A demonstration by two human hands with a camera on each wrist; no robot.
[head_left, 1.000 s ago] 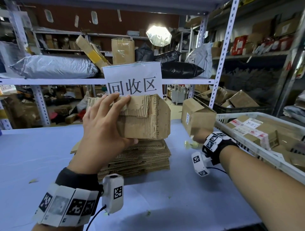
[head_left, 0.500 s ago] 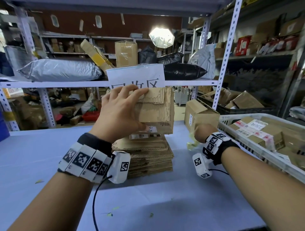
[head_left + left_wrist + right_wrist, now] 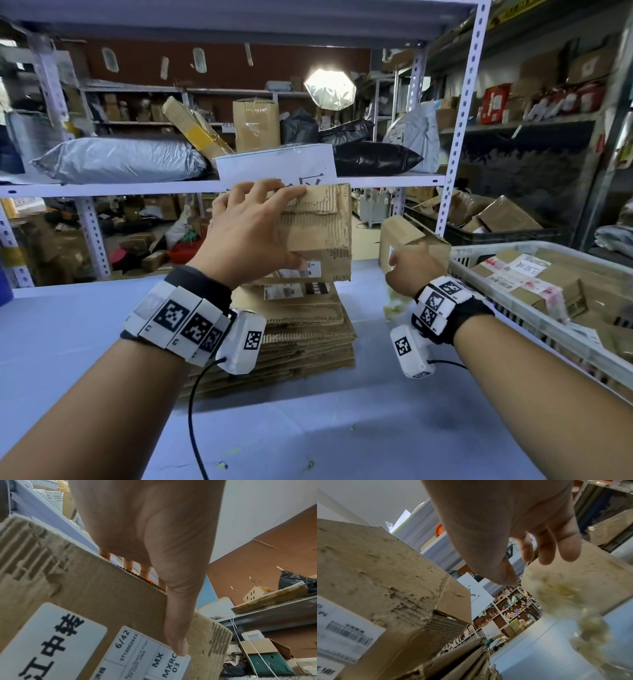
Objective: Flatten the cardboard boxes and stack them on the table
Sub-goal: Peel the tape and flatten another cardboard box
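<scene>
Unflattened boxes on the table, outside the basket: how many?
2: one box gripped by the left hand above the flat stack; one box standing beside the basket. Others may be hidden.

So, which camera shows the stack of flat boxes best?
The head view: the stack shows nearly whole on the table, under the held box. The right wrist view shows only its torn edges. The left wrist view does not show it.
</scene>
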